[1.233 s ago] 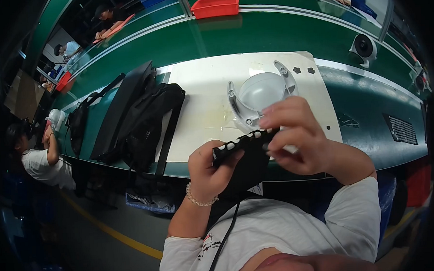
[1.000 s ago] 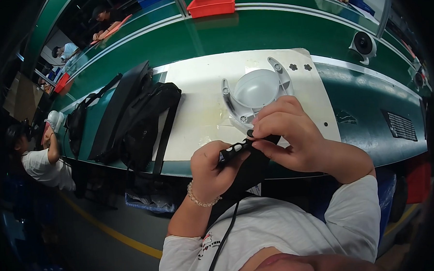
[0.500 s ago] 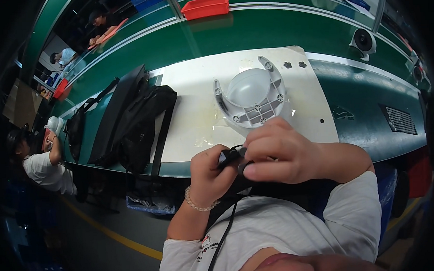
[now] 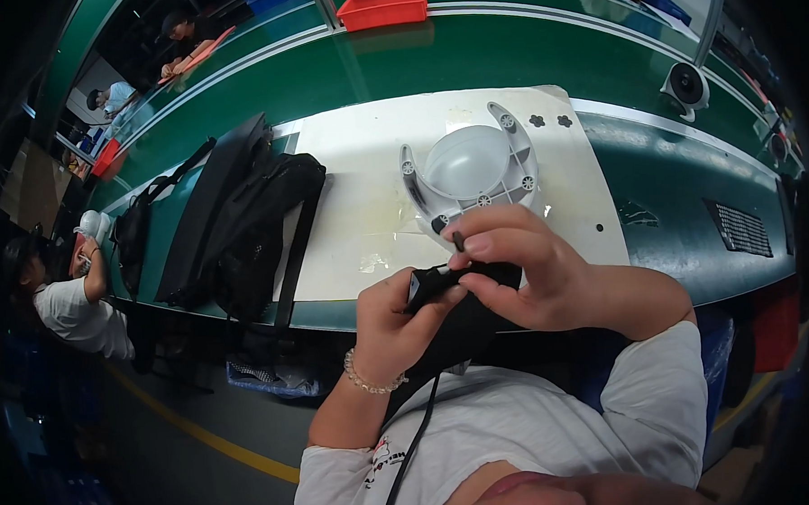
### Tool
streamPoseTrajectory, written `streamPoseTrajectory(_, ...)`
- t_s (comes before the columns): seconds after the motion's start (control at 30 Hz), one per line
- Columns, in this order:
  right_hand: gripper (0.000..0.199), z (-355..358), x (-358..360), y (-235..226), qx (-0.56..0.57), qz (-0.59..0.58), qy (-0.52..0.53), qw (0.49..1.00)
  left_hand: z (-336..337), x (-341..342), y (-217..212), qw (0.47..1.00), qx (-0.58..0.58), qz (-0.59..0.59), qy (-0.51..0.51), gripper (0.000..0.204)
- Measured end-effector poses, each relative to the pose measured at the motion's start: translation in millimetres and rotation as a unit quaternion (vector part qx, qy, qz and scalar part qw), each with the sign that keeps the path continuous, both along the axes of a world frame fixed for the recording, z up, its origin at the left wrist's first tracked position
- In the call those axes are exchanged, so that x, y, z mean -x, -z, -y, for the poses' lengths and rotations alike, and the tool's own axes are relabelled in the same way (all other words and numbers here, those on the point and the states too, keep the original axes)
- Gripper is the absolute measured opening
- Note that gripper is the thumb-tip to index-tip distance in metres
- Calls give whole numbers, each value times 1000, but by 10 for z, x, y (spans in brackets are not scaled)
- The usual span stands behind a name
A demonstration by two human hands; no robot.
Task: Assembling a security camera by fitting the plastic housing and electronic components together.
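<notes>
White mat (image 4: 357,209) behind; both hands' (image 4: 398,320) (image 4: 522,265) grip closed around black part (image 4: 446,282).

**Count of things on and around the bench**

Two hands, left (image 4: 394,321) and right (image 4: 522,265), meet on one black part (image 4: 464,281). One white mat (image 4: 366,200) lies on the green bench (image 4: 672,187). On the mat stands one white domed housing (image 4: 468,164), and two small dark star-shaped pieces (image 4: 548,120) lie near its far right corner. Two black bags (image 4: 231,215) lie across its left edge. One red tray (image 4: 383,6) sits at the bench's far edge, one small white fan (image 4: 686,85) to the right.
</notes>
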State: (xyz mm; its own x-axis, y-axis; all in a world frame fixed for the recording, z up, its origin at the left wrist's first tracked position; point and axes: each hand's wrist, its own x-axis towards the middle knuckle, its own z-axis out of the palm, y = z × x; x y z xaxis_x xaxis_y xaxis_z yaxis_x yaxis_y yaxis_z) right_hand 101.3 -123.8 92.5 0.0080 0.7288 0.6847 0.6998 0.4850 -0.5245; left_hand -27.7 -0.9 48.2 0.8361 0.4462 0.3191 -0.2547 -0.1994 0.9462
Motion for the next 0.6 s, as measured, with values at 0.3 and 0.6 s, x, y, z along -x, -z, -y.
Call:
streamPoseTrajectory(0.3, 56, -47, 38, 92, -72, 101, 80, 989, 11, 9, -53, 998, -33, -49, -23, 15)
streamPoseTrajectory(0.6, 57, -37, 85, 80, -43, 21, 38, 998, -12, 32, 50, 997, -67, -47, -17, 13)
